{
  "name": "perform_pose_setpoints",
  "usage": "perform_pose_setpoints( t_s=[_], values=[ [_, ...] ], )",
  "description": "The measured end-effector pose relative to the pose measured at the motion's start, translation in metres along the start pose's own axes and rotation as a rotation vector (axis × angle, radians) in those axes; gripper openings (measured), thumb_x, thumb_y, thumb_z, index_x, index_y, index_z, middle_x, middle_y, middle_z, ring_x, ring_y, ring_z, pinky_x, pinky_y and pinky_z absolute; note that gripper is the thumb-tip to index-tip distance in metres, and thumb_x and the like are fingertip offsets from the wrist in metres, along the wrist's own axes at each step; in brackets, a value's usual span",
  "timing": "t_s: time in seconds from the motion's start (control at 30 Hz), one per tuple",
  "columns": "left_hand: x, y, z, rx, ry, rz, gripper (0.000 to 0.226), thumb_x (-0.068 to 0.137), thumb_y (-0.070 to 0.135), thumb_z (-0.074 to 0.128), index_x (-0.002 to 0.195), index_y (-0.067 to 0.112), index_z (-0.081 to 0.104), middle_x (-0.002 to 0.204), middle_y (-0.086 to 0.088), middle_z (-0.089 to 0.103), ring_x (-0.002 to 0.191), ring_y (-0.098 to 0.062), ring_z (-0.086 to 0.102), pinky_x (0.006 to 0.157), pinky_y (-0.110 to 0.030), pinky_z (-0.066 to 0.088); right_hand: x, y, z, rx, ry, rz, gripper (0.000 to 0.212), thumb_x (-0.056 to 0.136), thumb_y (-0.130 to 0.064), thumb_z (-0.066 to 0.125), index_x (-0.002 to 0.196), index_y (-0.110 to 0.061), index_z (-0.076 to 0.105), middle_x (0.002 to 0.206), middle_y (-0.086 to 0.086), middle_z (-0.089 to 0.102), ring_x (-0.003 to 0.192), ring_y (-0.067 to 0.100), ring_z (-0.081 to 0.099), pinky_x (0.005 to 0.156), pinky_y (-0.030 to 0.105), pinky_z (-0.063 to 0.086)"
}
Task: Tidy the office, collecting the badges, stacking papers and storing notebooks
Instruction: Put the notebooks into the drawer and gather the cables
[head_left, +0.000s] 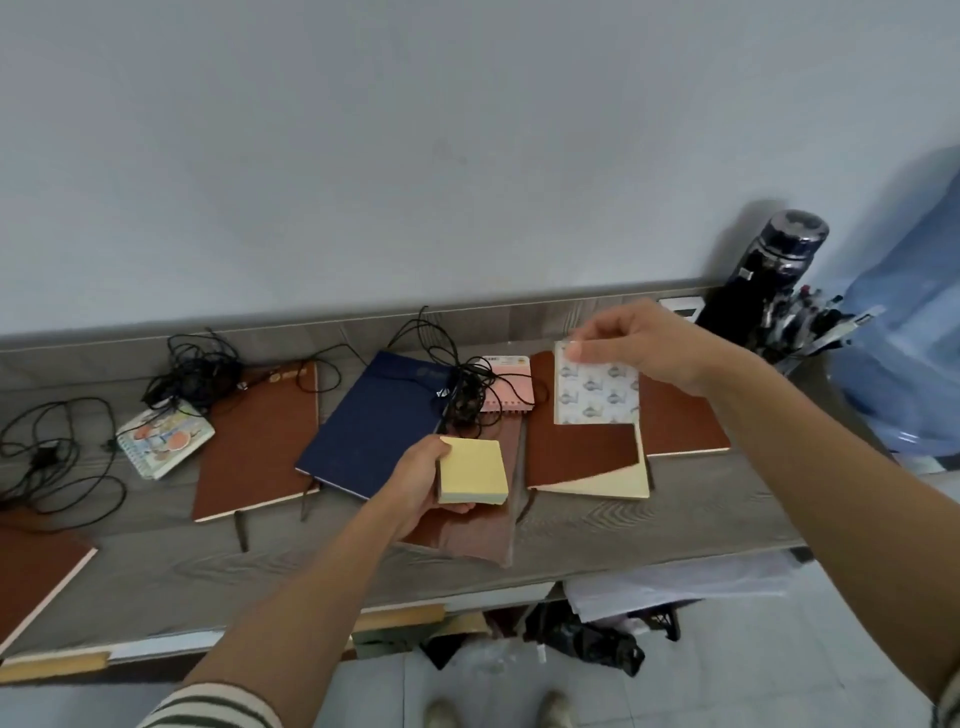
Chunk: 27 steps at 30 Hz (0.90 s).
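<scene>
**Notebooks strewn on the desk, two small pads in hand**

Notebooks cover the grey desk (649, 525), unstacked and overlapping. The big ones lie flat: a brown notebook (254, 441) on the left, a blue notebook (363, 426) tilted beside it, and a brown notebook with its cover folded back (576, 447) showing a cream page. Black cables (462, 389) trail over the blue one, so it will likely need freeing before it is lifted.

The right hand (628, 343) pinches a small patterned notebook (595, 389) by its top corner, holding it clear above the brown covers. That looks like a pick-up for collecting. The left hand (415, 483) cups a yellow sticky-note block (472, 470) from below, thumb at its edge, probably as the base for a small pile.

At the right end stands a blue water jug (909, 338), its contents unclear. A capped black flask (779, 260) stands next to it, and a pen holder (795, 332) is crowded with pens.
</scene>
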<state>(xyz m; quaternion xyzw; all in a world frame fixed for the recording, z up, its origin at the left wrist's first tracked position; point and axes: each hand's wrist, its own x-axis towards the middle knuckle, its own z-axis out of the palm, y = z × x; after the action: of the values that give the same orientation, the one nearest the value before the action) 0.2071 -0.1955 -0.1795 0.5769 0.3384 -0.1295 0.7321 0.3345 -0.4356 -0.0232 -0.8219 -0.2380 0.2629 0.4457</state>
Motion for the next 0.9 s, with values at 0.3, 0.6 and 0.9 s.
perform_pose_setpoints(
  t_s=[0.3, 0.6, 0.9],
  values=[
    [0.001, 0.0, -0.002, -0.064, -0.01, -0.024, 0.022, 0.1, 0.026, 0.039, 0.101, 0.013, 0.057, 0.095, -0.02, 0.068, 0.069, -0.034, 0.071, 0.052, -0.041, 0.056, 0.051, 0.005, 0.057, -0.04, -0.143, 0.072, 0.022, 0.095, -0.036, 0.06, 0.098, -0.017, 0.07, 0.09, 0.009, 0.073, 0.075, 0.019, 0.065, 0.063, 0.032, 0.045],
    [0.001, 0.001, 0.003, -0.143, 0.064, -0.041, 0.04, 0.098, 0.035, 0.039, 0.11, 0.006, 0.064, 0.099, -0.021, 0.073, 0.082, -0.039, 0.07, 0.047, -0.038, 0.053, 0.078, 0.039, 0.107, -0.04, -0.397, 0.193, 0.019, 0.09, -0.003, 0.066, 0.108, -0.007, 0.068, 0.099, 0.013, 0.072, 0.085, 0.019, 0.069, 0.067, 0.03, 0.059],
    [0.001, -0.001, 0.0, -0.092, -0.046, 0.004, 0.041, 0.101, 0.046, 0.036, 0.109, 0.018, 0.065, 0.098, -0.011, 0.076, 0.084, -0.032, 0.073, 0.049, -0.036, 0.054, 0.086, 0.066, 0.107, -0.229, -0.068, 0.012, 0.022, 0.067, -0.028, 0.089, 0.067, -0.025, 0.067, 0.06, -0.012, 0.063, 0.055, -0.002, 0.056, 0.053, 0.014, 0.044]
  ],
)
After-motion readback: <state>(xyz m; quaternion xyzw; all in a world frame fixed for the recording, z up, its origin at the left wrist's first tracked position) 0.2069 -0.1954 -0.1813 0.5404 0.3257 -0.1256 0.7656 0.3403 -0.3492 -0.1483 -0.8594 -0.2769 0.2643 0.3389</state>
